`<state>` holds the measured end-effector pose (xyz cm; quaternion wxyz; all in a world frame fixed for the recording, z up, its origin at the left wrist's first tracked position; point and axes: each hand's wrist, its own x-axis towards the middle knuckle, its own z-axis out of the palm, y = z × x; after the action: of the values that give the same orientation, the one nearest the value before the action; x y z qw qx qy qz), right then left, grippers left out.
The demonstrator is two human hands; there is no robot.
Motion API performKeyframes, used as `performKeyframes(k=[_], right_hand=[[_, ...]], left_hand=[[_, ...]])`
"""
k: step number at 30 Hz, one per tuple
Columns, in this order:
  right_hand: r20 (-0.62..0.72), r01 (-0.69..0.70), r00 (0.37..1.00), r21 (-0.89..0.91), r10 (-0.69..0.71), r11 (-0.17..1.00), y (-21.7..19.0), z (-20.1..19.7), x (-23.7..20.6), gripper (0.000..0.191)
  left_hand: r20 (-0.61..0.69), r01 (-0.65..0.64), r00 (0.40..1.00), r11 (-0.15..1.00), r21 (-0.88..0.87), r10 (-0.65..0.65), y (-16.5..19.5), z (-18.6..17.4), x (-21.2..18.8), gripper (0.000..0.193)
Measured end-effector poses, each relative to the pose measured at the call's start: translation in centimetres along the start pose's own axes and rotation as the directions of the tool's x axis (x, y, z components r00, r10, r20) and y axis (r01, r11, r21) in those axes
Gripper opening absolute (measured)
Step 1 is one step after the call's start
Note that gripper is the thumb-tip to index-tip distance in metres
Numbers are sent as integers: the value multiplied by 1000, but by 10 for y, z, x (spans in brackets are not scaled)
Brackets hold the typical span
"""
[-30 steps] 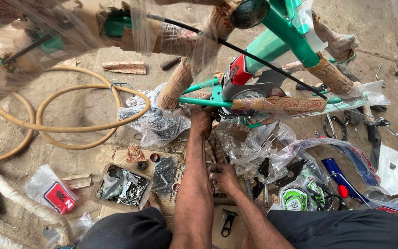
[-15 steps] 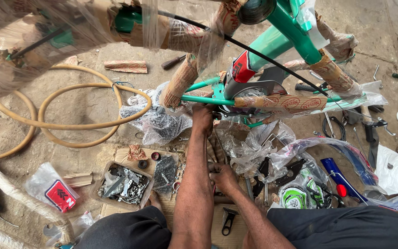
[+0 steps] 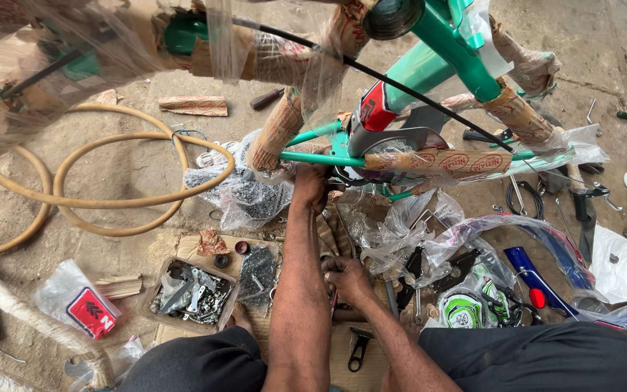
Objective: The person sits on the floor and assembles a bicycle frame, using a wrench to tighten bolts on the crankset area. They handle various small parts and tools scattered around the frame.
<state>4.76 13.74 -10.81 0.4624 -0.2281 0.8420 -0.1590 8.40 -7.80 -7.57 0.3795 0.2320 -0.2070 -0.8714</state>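
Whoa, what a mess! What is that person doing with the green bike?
A person sits on the ground with a green bicycle frame, partly wrapped in cardboard and plastic. Their left hand reaches up to the frame's lower tubes, near the chain guard. Their right hand is down low among small parts and seems to grip something, but I can't tell what. Around them lie a tray of metal bits, plastic bags of parts, a coiled yellow hose and a blue mudguard.
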Motion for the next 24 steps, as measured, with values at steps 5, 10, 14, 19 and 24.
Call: performKeyframes(k=[5,10,14,19,24], right_hand=[[40,81,996,109,-86,991,2,-2,7,17],[29,48,998,69,-50,996,8,-3,14,18],[3,40,999,31,-40,999,13,-3,19,15],[-1,80,997,103,-80,992,19,-6,23,14],[15,91,995,246,-98,965,25,-10,25,21]], left_hand=[[-31,-5,1000,974,-225,-2,-12,1,3,20],[-2,36,999,935,-353,-40,-18,5,3,25],[-10,39,999,912,-407,-47,-22,9,3,26],[-18,23,999,905,-424,-33,-27,13,6,28],[-59,32,996,916,-401,-61,-26,17,4,24]])
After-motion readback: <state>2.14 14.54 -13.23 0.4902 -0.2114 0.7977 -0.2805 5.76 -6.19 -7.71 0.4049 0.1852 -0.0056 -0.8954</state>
